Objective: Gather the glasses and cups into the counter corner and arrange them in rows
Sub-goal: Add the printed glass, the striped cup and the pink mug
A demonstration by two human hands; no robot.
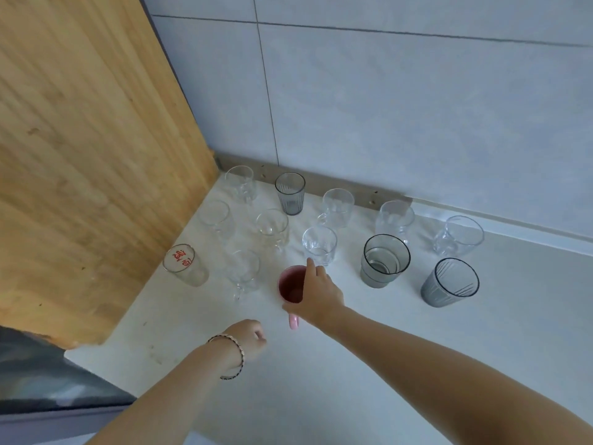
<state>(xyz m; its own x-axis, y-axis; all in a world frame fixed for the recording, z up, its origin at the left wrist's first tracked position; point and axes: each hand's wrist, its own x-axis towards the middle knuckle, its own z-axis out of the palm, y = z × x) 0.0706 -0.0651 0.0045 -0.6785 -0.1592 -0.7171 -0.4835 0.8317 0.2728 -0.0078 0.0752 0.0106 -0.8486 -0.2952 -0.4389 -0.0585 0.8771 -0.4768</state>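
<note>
the right hand [316, 293] reaches in from the lower right and grips the pink mug [290, 284] by its rim, with the thumb on the near edge, the fingers over the right side and the index finger sticking out straight toward the back. the mug stands upright on the white bench [353, 364] at the front of the group, its handle pointing toward the person. the left hand [248, 337] hangs just above the bench, near the mug's handle but apart from it. its fingers are curled in and nothing shows in it (a beaded bracelet [231, 356] sits on that wrist). the other glasses stand upright in the corner between the wooden board [80, 155] on the left and the tiled wall [385, 107] behind. along the wall run a clear mug [240, 184], a tall grey ribbed glass [290, 192] and three more clear cups. nearer the front, a small clear tumbler [319, 245] stands just behind the pink mug, close to the outstretched index finger. a wide grey glass [385, 260] and a lined grey glass [449, 282] stand to its right, well apart from each other. beside the board stands a glass with red characters [184, 264], and a clear handled cup [244, 274] sits between it and the pink mug.
</note>
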